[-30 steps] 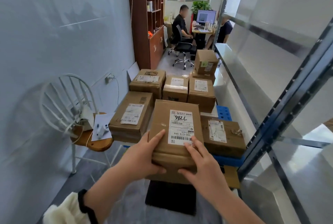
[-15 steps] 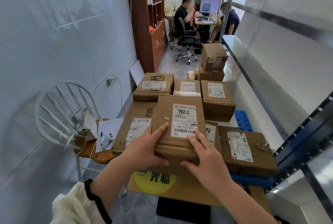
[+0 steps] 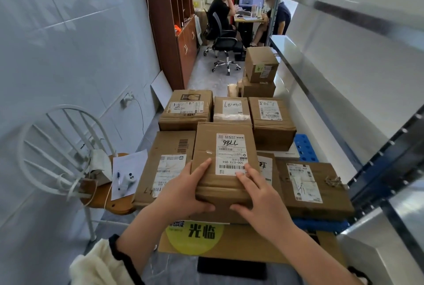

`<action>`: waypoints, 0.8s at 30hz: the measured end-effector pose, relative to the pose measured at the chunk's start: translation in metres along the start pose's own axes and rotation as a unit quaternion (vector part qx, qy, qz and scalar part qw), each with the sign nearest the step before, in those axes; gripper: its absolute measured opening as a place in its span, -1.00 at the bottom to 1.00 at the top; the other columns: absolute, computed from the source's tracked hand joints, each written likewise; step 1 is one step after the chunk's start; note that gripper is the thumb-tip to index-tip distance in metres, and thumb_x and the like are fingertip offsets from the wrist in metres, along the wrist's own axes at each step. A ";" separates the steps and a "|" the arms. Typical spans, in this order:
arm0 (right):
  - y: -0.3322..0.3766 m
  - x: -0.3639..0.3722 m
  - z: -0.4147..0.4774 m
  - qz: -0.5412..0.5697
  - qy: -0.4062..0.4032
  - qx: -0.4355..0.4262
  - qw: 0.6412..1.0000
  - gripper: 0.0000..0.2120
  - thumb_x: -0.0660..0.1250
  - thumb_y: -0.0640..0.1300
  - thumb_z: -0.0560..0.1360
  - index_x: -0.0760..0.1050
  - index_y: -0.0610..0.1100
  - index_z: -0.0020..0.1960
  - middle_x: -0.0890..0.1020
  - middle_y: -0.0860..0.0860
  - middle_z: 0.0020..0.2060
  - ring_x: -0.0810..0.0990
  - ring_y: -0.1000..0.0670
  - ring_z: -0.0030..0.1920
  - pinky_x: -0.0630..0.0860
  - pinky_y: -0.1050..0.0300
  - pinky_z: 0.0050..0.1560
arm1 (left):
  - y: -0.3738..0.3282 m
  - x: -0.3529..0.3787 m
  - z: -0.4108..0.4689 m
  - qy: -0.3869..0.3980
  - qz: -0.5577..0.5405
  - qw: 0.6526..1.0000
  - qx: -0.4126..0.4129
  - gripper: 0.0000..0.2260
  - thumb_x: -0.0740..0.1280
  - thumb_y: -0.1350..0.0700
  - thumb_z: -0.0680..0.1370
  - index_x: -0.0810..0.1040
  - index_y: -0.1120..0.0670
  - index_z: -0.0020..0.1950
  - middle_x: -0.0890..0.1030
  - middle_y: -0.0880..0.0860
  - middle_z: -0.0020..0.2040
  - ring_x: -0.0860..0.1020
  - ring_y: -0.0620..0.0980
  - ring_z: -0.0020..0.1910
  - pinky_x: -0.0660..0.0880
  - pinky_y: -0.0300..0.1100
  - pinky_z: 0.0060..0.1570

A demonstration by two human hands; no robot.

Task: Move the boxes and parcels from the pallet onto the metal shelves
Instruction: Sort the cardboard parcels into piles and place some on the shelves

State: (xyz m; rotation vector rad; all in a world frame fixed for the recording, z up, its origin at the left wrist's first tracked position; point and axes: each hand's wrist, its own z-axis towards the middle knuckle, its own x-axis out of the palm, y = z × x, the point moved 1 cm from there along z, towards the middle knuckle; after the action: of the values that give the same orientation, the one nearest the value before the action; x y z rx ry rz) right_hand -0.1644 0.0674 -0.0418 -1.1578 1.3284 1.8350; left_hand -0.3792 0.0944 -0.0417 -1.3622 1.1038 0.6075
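Both hands clamp the near end of the labelled cardboard box [image 3: 226, 147]. The left hand [image 3: 183, 195] has its thumb on the top face and its fingers curled round the front edge, and the right hand [image 3: 263, 202] mirrors it, with fingertips on the shipping label's corner. The box sits over the stacked parcels on the blue pallet [image 3: 306, 150]. Whether it has lifted clear of the parcel beneath I cannot tell.

To do this well, slide the grip further along the sides so the far end does not sag, lift straight up, then turn right toward the metal shelves [image 3: 298, 73], minding the upright post [image 3: 385, 181].

Compared with a second ago the grip is unchanged. The view has swung left — less shelving shows and more of the pallet — and the flat printed cardboard [image 3: 241, 241] below has come into sight.
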 end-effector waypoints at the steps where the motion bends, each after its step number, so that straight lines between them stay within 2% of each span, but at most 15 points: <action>1: 0.000 0.001 0.001 0.000 -0.001 -0.001 1.000 -0.26 0.38 0.13 0.41 0.14 0.03 0.48 0.07 0.08 0.50 0.16 0.01 0.46 0.15 0.10 0.41 | 0.001 0.001 0.000 0.000 -0.005 1.000 0.001 0.05 0.50 -0.25 0.25 -0.25 -0.41 0.42 0.07 0.01 0.51 0.34 0.07 0.34 0.41 0.02 0.25; 5: 0.001 0.004 0.004 -0.005 -0.003 -0.008 1.000 -0.26 0.38 0.13 0.41 0.14 0.04 0.48 0.07 0.09 0.50 0.15 -0.01 0.46 0.16 0.10 0.41 | 0.005 0.002 0.001 -0.005 -0.029 1.000 0.005 0.03 0.50 -0.22 0.26 -0.22 -0.39 0.44 0.07 -0.03 0.51 0.34 0.04 0.32 0.41 -0.01 0.25; 12: 0.001 0.007 0.008 -0.007 0.001 -0.001 1.000 -0.27 0.36 0.14 0.43 0.10 0.05 0.49 0.02 0.11 0.51 0.15 -0.02 0.45 0.16 0.10 0.40 | 0.008 0.004 0.004 -0.012 -0.046 0.999 0.007 0.02 0.52 -0.18 0.27 -0.18 -0.37 0.45 0.12 0.01 0.49 0.32 0.04 0.33 0.39 -0.01 0.26; 17: -0.001 0.008 0.007 0.002 -0.007 0.001 1.000 -0.28 0.36 0.13 0.43 0.11 0.05 0.49 0.01 0.12 0.51 0.11 0.00 0.46 0.16 0.11 0.40 | 0.008 0.004 0.008 -0.020 -0.040 0.999 0.022 0.02 0.53 -0.18 0.27 -0.15 -0.34 0.48 0.15 -0.01 0.46 0.35 0.00 0.27 0.41 -0.11 0.20; 24: -0.004 0.008 0.005 0.017 -0.013 0.001 1.000 -0.27 0.36 0.12 0.44 0.09 0.05 0.49 -0.01 0.12 0.50 0.08 0.01 0.47 0.13 0.11 0.41 | 0.003 0.002 0.008 -0.015 -0.027 0.999 0.018 0.03 0.52 -0.18 0.27 -0.17 -0.37 0.45 0.12 0.04 0.49 0.33 0.06 0.33 0.40 -0.04 0.24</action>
State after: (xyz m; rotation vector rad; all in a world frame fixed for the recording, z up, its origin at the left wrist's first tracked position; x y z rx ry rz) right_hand -0.1660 0.0733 -0.0505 -1.1139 1.3425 1.8657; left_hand -0.3789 0.1023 -0.0456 -1.3446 1.0460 0.5643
